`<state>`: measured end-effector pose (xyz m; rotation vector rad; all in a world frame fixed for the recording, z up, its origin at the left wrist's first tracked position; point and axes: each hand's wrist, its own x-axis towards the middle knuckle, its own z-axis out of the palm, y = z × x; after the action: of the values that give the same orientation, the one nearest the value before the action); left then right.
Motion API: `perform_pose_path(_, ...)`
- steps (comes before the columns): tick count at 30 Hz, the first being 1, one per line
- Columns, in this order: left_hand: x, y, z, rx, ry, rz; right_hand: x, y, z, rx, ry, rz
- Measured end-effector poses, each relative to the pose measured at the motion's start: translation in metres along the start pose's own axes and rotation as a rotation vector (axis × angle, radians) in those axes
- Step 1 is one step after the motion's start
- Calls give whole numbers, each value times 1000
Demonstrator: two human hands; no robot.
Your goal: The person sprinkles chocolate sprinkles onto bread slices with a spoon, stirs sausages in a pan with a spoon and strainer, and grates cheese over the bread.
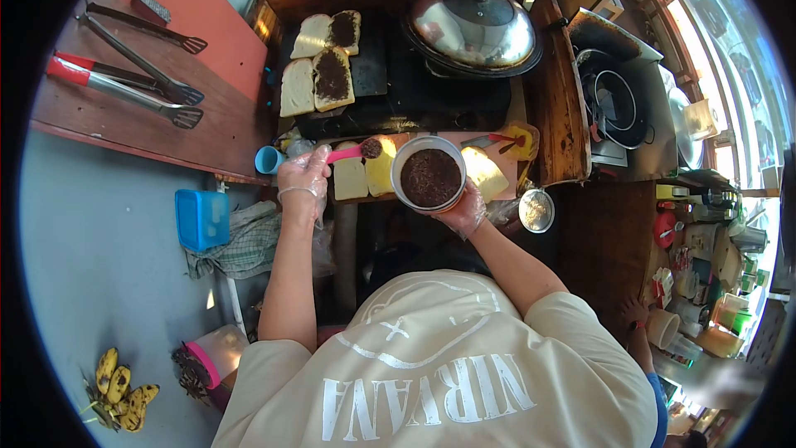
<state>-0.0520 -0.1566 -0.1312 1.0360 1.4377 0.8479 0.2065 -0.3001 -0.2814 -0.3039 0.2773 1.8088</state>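
Note:
My left hand [305, 176], in a clear plastic glove, is closed around the handle of a pink spoon [347, 153]. Dark chocolate sprinkles fill the spoon's bowl, over two bread slices [350, 179], one of them with a yellow spread. My right hand [464, 214], also gloved, grips a clear round tub [396, 184] from its lower right side. Chocolate sprinkles [431, 178] lie inside the tub. Another yellow-spread bread slice [485, 172] is partly hidden behind it. Further back, white bread slices [297, 87] and sprinkle-covered slices [333, 79] rest on a dark griddle [373, 66].
A lidded pan [473, 25] stands at the back. Several tongs [133, 75] lie on the left shelf. Close to my left hand is a blue cup [268, 160]. A yellow-smeared container [522, 143] holds utensils at right. Another person's hand [635, 312] rests at far right.

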Motion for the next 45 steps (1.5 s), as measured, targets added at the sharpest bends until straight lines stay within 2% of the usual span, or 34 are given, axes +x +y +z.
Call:
perform_pose_path(2, 4, -18, -2, -20, 45, -13, -9, -6, -9, 23, 16, 0)
perform_pose_path(5, 25, -82, -12, 45, 38, -17, -18, -13, -22, 39, 54, -18)
perform_pose_path(7, 26, -111, -1, 22, 106, -10, -23, -16, -27, 38, 84, -35)
perform_pose_path(10, 33, -159, 2, 263, 150, 175, -32, -16, -29, 37, 149, -93)
perform_pose_path(11, 35, -173, 2, 259, 149, 169, -35, -16, -29, 21, 122, -109)
perform_pose_path(12, 35, -177, 5, 340, 183, 243, -38, -17, -28, 4, 93, -124)
perform_pose_path(13, 35, -180, 7, 421, 217, 318, -41, -17, -28, 0, 96, -123)
perform_pose_path(17, 37, -178, 17, 346, 270, 322, -50, -16, -19, 47, 115, -128)
perform_pose_path(19, 52, -184, 15, 451, 301, 361, -56, -13, -5, 53, 133, -131)
perform_pose_path(22, 73, -188, 17, 430, 338, 415, -63, -11, -3, -209, 173, -235)
perform_pose_path(24, 85, -186, 21, 436, 362, 455, -61, -15, -20, 80, 127, -123)
perform_pose_path(31, 100, -175, 30, 400, 422, 474, -74, -18, -34, 58, 90, -110)
perform_pose_path(33, 95, -179, 26, 408, 393, 461, -76, -18, -34, 22, 149, -135)
perform_pose_path(39, 70, -195, 24, 473, 281, 516, -80, -16, -37, 11, 109, -165)
perform_pose_path(41, 78, -195, 30, 484, 300, 644, -81, -16, -44, 33, 96, -162)
perform_pose_path(42, 81, -190, 33, 486, 291, 649, -80, -17, -47, 42, 85, -143)
perform_pose_path(44, 88, -179, 35, 624, 327, 919, -76, -17, -51, 47, 92, -141)
perform_pose_path(45, 82, -168, 34, 627, 324, 922, -75, -17, -52, 44, 100, -129)
